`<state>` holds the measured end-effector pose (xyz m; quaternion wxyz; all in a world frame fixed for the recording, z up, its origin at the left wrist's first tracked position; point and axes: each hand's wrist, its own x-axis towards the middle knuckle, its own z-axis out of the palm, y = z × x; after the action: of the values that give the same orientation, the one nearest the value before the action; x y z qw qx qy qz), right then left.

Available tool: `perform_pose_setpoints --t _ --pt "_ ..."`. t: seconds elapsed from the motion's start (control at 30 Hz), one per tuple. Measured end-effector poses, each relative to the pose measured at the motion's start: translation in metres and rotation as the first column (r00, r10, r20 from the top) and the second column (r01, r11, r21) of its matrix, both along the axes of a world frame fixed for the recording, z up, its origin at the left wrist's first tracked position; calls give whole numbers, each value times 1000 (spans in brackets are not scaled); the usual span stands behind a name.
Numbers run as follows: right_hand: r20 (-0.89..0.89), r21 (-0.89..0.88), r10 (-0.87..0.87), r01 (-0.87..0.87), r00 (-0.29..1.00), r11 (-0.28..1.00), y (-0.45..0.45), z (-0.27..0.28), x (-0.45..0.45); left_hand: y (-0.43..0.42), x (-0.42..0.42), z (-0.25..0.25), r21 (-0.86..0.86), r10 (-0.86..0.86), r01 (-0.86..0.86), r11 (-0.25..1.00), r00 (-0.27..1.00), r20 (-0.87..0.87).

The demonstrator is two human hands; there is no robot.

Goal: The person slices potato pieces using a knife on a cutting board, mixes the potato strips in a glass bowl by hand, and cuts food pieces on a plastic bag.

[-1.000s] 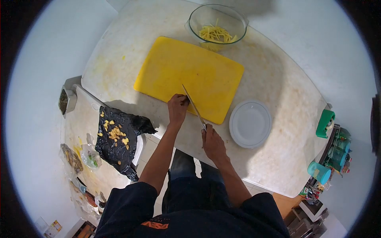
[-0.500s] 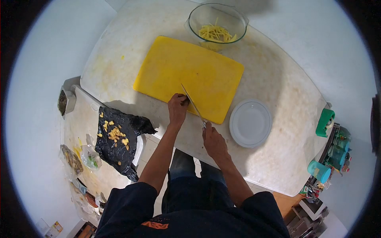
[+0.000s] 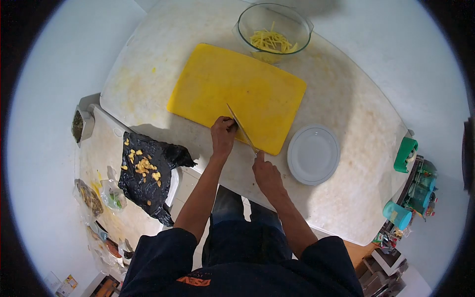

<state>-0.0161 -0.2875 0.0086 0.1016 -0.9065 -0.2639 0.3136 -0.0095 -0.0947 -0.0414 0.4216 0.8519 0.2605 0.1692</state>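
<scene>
A yellow cutting board (image 3: 242,89) lies on the white table. My right hand (image 3: 267,173) is closed round the handle of a knife (image 3: 241,126), whose blade slants up and left over the board's lower part. At the board's lower edge, my left hand (image 3: 223,133) has its fingers curled round something small and dark beside the blade; too little of it shows to name it. Above the board stands a glass bowl (image 3: 273,42) with thin yellow strips inside. A white plate (image 3: 313,155) sits right of the board.
On the left, a black plastic bag (image 3: 143,180) bears yellow pieces, with clear bags (image 3: 90,199) beyond it. A square container (image 3: 82,124) holds dark bits. At the right edge are a green tape dispenser (image 3: 405,154) and a turquoise cup (image 3: 397,215).
The knife has shifted very slightly, and my right hand has moved a little with it. My left hand keeps its place on the board's edge.
</scene>
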Motion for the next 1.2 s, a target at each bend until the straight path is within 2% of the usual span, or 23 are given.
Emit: perform_pose_setpoints --t 0.1,0.2,0.3,0.4,0.43,0.5,0.6,0.7,0.8,0.9,1.0,1.1,1.2 --pt "-27 13 -26 26 999 1000 4 11 2 -2 0 5 -21 13 -13 1000 1000 13" --pt "-112 6 -66 67 992 998 9 17 9 1 0 -2 104 -23 14 994 996 83" --pt "-159 -9 -60 60 985 998 12 13 14 -1 0 1 -9 10 -9 1000 999 49" --pt "-99 17 -49 51 994 999 8 9 11 6 2 0 -94 15 -10 996 999 50" --pt "-106 19 -50 52 993 998 8 9 12 9 4 4 -243 75 -74 967 997 -8" --pt "-126 20 -53 56 991 998 8 8 11 14 5 15 -509 161 -217 833 975 -152" --pt "-181 21 -119 125 976 992 8 -2 11 19 6 11 -513 95 -159 844 984 -149" --pt "-73 86 -81 88 994 992 2 -6 6 23 11 5 -692 125 -207 691 978 -168" --pt "-4 73 -17 18 1000 997 0 -5 6 25 11 -2 -646 106 -182 741 982 -154" --pt "-79 5 -42 43 996 999 5 -4 11 19 13 -11 -619 183 -209 757 977 -107" --pt "-88 26 -26 29 996 999 4 -1 12 22 13 -7 -578 161 -244 779 968 -192" --pt "-65 29 -47 49 997 998 6 -20 11 21 24 10 -299 147 -240 923 942 -300" --pt "-25 16 -42 43 999 999 7 -23 9 28 31 25 -293 78 -191 937 931 -357"
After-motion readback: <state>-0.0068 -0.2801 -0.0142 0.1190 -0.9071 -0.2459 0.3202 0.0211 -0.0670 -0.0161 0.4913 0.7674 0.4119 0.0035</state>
